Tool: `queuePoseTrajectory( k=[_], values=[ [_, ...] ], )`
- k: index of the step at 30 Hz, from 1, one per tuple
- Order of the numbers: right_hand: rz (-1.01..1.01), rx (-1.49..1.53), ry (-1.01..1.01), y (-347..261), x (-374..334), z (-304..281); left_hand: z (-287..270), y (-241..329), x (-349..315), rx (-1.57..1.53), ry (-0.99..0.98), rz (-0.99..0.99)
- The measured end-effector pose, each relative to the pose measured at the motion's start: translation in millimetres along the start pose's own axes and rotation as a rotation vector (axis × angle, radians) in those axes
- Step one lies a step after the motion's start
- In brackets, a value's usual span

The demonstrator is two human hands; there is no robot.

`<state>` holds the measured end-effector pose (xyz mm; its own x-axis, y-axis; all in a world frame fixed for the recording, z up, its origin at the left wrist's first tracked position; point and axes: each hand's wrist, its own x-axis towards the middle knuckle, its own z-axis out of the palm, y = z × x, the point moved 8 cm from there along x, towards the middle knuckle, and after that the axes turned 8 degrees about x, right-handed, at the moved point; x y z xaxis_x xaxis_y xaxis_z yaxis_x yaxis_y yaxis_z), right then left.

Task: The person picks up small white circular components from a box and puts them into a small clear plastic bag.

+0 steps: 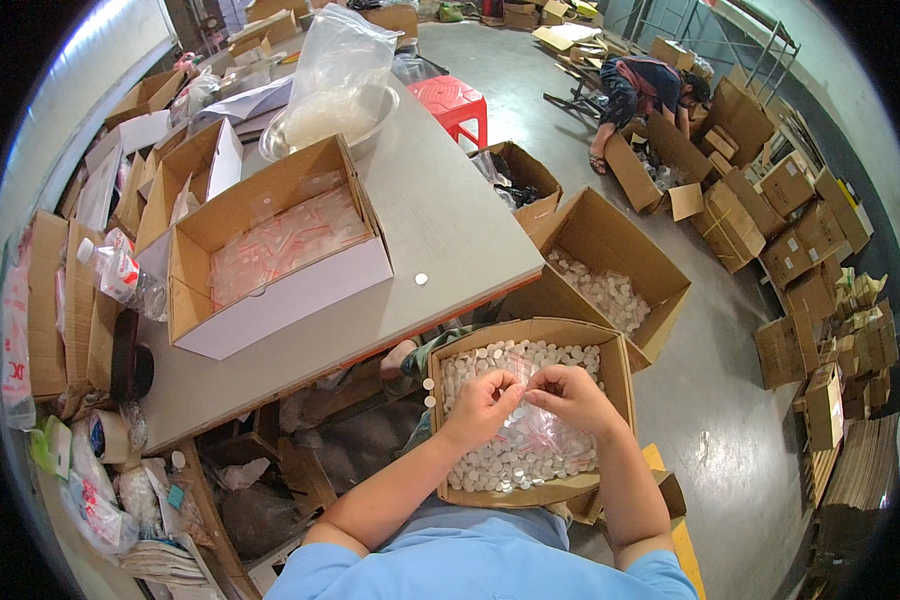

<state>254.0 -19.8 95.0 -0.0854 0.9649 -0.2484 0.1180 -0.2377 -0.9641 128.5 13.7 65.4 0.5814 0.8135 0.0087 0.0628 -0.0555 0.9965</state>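
Over the cardboard box on our lap, at about six o'clock in the view, we hold both hands close together, fingertips nearly meeting. Our left hand and our right hand are each pinched on the top edge of a small clear plastic bag, which hangs down from the fingers onto the box's contents. That box is filled with small white round caps, packed across its bottom; the bag lies over them near the middle.

At twelve o'clock from our hands stretches the grey counter. One loose white cap lies alone on it, well apart from the box. At ten o'clock stands a white-sided carton holding a heap of flat clear bags with red strips. Beyond it, at eleven o'clock, a metal bowl carries a large clear sack of pale material.

At two o'clock, on the floor beside the counter, a second open carton holds more white caps. A red plastic stool stands at twelve o'clock past the counter's end. Far off at one o'clock another person bends over flattened cartons on the floor, and stacks of brown boxes line the wall at three o'clock.
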Motion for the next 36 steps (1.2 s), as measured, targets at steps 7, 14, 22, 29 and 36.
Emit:
queuePoseTrajectory(
  k=[7, 14, 22, 29, 36],
  values=[
    [-0.104, -0.117, 0.086, -5, 1, -11, -1, 7, -1, 0.077, 0.037, 0.002],
    [-0.385, 0.798, 0.828, 1, -16, -129, 53, 48, -27, 0.714, -0.301, 0.655],
    [-0.134, 0.277, 0.497, -5, -5, -92, 82, 24, -47, 1.007, -0.476, 0.681],
    [0.098, -1.173, 0.305, 49, 8, -51, 50, 28, -27, 0.525, -0.252, 0.337],
    [0.227, -0.895, 0.129, 60, 12, -48, 31, 30, -13, 0.336, -0.18, 0.243]
  ],
)
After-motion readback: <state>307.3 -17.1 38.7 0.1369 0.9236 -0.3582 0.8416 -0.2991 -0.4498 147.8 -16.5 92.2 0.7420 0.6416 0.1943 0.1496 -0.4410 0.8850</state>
